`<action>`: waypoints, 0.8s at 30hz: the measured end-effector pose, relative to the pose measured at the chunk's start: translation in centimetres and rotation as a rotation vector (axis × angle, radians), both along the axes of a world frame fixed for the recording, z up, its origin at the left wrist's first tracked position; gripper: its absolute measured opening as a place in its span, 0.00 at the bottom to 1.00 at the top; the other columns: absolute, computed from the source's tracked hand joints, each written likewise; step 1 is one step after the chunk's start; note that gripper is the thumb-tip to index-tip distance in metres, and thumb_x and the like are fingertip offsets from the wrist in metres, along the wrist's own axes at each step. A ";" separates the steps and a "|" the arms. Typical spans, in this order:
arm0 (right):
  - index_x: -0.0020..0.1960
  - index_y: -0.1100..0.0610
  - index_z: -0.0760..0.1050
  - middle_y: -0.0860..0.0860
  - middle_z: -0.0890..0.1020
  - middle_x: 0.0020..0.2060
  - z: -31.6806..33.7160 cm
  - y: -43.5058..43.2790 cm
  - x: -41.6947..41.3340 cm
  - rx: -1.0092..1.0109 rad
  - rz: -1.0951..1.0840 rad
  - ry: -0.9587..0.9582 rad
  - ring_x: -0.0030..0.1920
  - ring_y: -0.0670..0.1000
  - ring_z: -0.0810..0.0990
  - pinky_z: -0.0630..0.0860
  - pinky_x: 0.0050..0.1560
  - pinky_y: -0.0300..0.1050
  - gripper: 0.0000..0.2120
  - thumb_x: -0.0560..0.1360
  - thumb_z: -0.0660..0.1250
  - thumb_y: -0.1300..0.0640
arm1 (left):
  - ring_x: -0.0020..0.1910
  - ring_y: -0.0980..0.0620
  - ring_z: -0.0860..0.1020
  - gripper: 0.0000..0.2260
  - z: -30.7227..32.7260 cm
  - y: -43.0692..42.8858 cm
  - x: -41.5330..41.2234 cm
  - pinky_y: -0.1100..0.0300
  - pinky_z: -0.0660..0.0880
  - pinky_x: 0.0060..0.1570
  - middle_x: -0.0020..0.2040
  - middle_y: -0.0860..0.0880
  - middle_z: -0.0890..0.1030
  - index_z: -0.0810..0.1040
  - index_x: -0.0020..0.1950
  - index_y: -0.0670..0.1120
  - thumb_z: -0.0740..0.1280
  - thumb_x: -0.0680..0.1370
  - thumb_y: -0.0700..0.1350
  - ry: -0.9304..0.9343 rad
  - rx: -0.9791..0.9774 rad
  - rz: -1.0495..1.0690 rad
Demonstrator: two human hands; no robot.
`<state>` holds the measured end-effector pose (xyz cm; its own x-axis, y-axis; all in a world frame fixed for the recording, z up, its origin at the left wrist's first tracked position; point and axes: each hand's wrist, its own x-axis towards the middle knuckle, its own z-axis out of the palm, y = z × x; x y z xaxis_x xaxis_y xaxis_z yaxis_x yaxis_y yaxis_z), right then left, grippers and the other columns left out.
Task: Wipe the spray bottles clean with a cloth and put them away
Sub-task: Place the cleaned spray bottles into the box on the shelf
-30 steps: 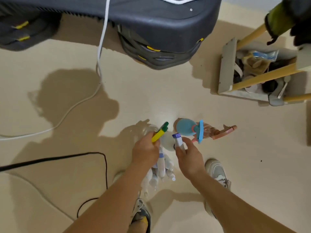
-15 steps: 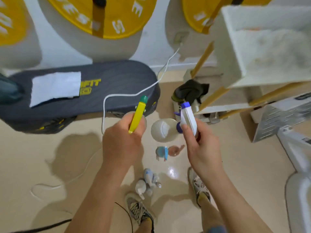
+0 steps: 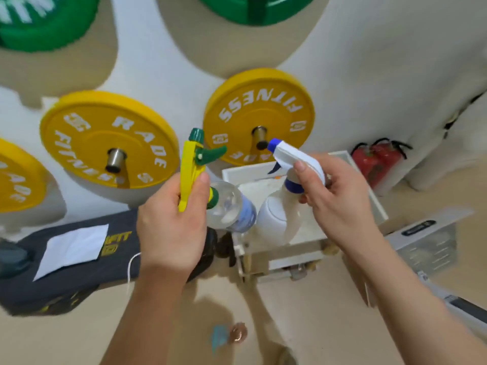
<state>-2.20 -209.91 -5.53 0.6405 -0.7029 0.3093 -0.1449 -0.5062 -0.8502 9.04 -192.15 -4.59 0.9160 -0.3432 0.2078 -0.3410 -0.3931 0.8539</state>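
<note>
My left hand [image 3: 171, 227] grips the yellow-and-green trigger head of a clear spray bottle [image 3: 229, 209], held up in the middle of the view. My right hand [image 3: 334, 204] grips the white-and-blue trigger head of a white spray bottle [image 3: 274, 219]. Both bottles hang side by side over the top white tray [image 3: 379, 206] of a small shelf unit. A white cloth [image 3: 73, 248] lies flat on the dark padded bench [image 3: 66, 285] at the left. On the floor below lies another spray bottle [image 3: 229, 335], blue and pink, blurred.
Yellow weight plates [image 3: 105, 138] and green ones [image 3: 39, 22] hang on the wall behind. Red fire extinguishers [image 3: 374, 162] stand at the back right. A white perforated crate [image 3: 427, 246] sits right of the shelf unit. A white cable [image 3: 130, 267] hangs off the bench.
Both hands have risen from the floor with a bottle each, and the view has tilted up to the wall. The bottles now hang over the shelf's top tray.
</note>
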 end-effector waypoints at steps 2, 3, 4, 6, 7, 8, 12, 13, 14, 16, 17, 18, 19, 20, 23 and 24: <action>0.44 0.46 0.81 0.46 0.82 0.37 -1.4 -4.6 -0.9 -0.029 -0.021 0.117 0.38 0.49 0.81 0.78 0.41 0.57 0.10 0.80 0.64 0.47 | 0.31 0.53 0.71 0.18 -0.5 -4.5 -0.7 0.50 0.68 0.34 0.28 0.53 0.75 0.72 0.35 0.51 0.62 0.80 0.59 0.034 0.035 -0.055; 0.44 0.51 0.82 0.48 0.82 0.37 -2.3 -6.7 -1.3 -0.043 -0.025 0.167 0.38 0.51 0.81 0.77 0.42 0.58 0.12 0.81 0.63 0.48 | 0.31 0.53 0.74 0.16 -1.1 -6.8 -1.0 0.49 0.71 0.36 0.29 0.52 0.77 0.74 0.37 0.51 0.62 0.81 0.58 0.059 0.048 -0.080; 0.44 0.55 0.82 0.50 0.82 0.36 -3.4 -8.6 -1.7 -0.050 -0.029 0.200 0.38 0.51 0.80 0.76 0.42 0.57 0.14 0.81 0.63 0.49 | 0.32 0.54 0.77 0.14 -1.8 -8.9 -1.4 0.48 0.74 0.38 0.30 0.52 0.79 0.76 0.39 0.51 0.62 0.81 0.56 0.093 0.054 -0.099; 0.42 0.58 0.81 0.52 0.81 0.34 -5.2 -11.9 -2.3 -0.043 -0.040 0.242 0.36 0.49 0.77 0.72 0.40 0.54 0.14 0.81 0.63 0.53 | 0.29 0.60 0.78 0.11 -3.4 -13.1 -2.0 0.52 0.75 0.38 0.32 0.52 0.81 0.77 0.42 0.52 0.62 0.82 0.54 0.179 0.051 -0.144; 0.42 0.58 0.81 0.53 0.81 0.33 -6.2 -13.6 -2.4 -0.032 -0.055 0.267 0.35 0.49 0.76 0.71 0.38 0.53 0.13 0.81 0.63 0.54 | 0.29 0.61 0.78 0.10 -4.3 -15.2 -2.2 0.55 0.74 0.36 0.34 0.52 0.80 0.77 0.43 0.52 0.62 0.82 0.53 0.217 0.048 -0.175; 0.43 0.57 0.81 0.54 0.80 0.32 -7.3 -15.3 -2.6 -0.010 -0.076 0.288 0.35 0.50 0.76 0.70 0.37 0.52 0.13 0.81 0.63 0.54 | 0.30 0.61 0.78 0.10 -5.4 -17.2 -2.4 0.58 0.72 0.35 0.36 0.51 0.80 0.76 0.44 0.52 0.62 0.82 0.52 0.241 0.059 -0.202; 0.47 0.55 0.80 0.58 0.81 0.37 -10.9 -20.2 -2.6 0.082 -0.118 0.336 0.43 0.60 0.79 0.75 0.42 0.54 0.10 0.81 0.62 0.54 | 0.40 0.48 0.81 0.07 -9.9 -23.2 -2.5 0.53 0.75 0.40 0.39 0.48 0.81 0.77 0.46 0.52 0.61 0.82 0.50 0.249 0.210 -0.282; 0.50 0.55 0.80 0.59 0.82 0.41 -11.5 -20.8 -2.5 0.176 -0.129 0.314 0.45 0.61 0.81 0.77 0.45 0.57 0.09 0.81 0.62 0.54 | 0.42 0.45 0.81 0.08 -10.8 -24.3 -2.6 0.50 0.76 0.43 0.39 0.47 0.82 0.76 0.47 0.52 0.61 0.82 0.50 0.251 0.254 -0.301; 0.55 0.56 0.79 0.59 0.83 0.45 -12.0 -21.1 -2.4 0.302 -0.146 0.269 0.48 0.60 0.82 0.79 0.49 0.60 0.10 0.82 0.62 0.53 | 0.43 0.44 0.80 0.07 -11.4 -25.2 -2.7 0.48 0.77 0.45 0.40 0.46 0.82 0.76 0.47 0.51 0.61 0.83 0.49 0.259 0.283 -0.322; 0.62 0.58 0.77 0.58 0.84 0.49 -12.1 -21.4 -2.3 0.460 -0.176 0.202 0.49 0.56 0.83 0.80 0.54 0.59 0.13 0.82 0.61 0.53 | 0.44 0.43 0.80 0.07 -12.0 -27.0 -2.7 0.46 0.77 0.47 0.43 0.45 0.82 0.75 0.48 0.50 0.60 0.83 0.48 0.265 0.317 -0.373; 0.61 0.57 0.77 0.58 0.84 0.49 -11.9 -21.7 -2.1 0.468 -0.175 0.204 0.46 0.54 0.82 0.80 0.53 0.57 0.12 0.83 0.61 0.53 | 0.46 0.42 0.80 0.06 -12.1 -28.0 -2.7 0.46 0.77 0.48 0.44 0.44 0.82 0.74 0.48 0.50 0.60 0.83 0.47 0.257 0.333 -0.395; 0.60 0.56 0.77 0.58 0.84 0.49 -11.7 -21.9 -2.0 0.488 -0.163 0.207 0.44 0.53 0.81 0.80 0.51 0.54 0.11 0.82 0.61 0.53 | 0.47 0.41 0.80 0.05 -12.0 -28.7 -2.7 0.46 0.77 0.49 0.46 0.43 0.82 0.74 0.49 0.50 0.60 0.82 0.47 0.255 0.353 -0.411; 0.59 0.54 0.77 0.58 0.84 0.50 -11.3 -22.0 -2.1 0.533 -0.163 0.198 0.43 0.51 0.79 0.79 0.48 0.52 0.10 0.82 0.61 0.53 | 0.49 0.40 0.80 0.04 -11.9 -29.1 -2.8 0.47 0.77 0.50 0.47 0.42 0.82 0.74 0.50 0.50 0.60 0.82 0.46 0.269 0.362 -0.422; 0.60 0.54 0.77 0.57 0.83 0.50 -11.0 -22.3 -2.2 0.592 -0.165 0.190 0.42 0.51 0.79 0.79 0.46 0.50 0.11 0.82 0.61 0.52 | 0.50 0.39 0.80 0.03 -11.6 -29.7 -2.9 0.48 0.76 0.50 0.49 0.42 0.82 0.74 0.52 0.49 0.61 0.81 0.44 0.282 0.355 -0.427; 0.72 0.52 0.68 0.54 0.79 0.52 -10.4 -22.2 -3.0 0.692 -0.173 0.241 0.43 0.51 0.82 0.81 0.46 0.49 0.20 0.80 0.63 0.53 | 0.52 0.39 0.80 0.17 -11.0 -29.4 -3.8 0.47 0.77 0.55 0.53 0.42 0.82 0.71 0.67 0.51 0.62 0.79 0.42 0.373 0.281 -0.385; 0.73 0.52 0.65 0.54 0.78 0.53 -10.3 -21.8 -3.3 0.672 -0.212 0.239 0.41 0.51 0.83 0.81 0.44 0.48 0.23 0.80 0.64 0.55 | 0.52 0.40 0.80 0.23 -10.7 -28.6 -4.1 0.45 0.78 0.54 0.52 0.42 0.82 0.67 0.72 0.54 0.62 0.78 0.42 0.387 0.261 -0.364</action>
<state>-5.51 -231.73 -15.84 0.4657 -0.8077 -0.3615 -0.4019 0.1710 -0.8996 4.93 -220.78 -15.27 0.7219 -0.6445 -0.2519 -0.1759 -0.5231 0.8339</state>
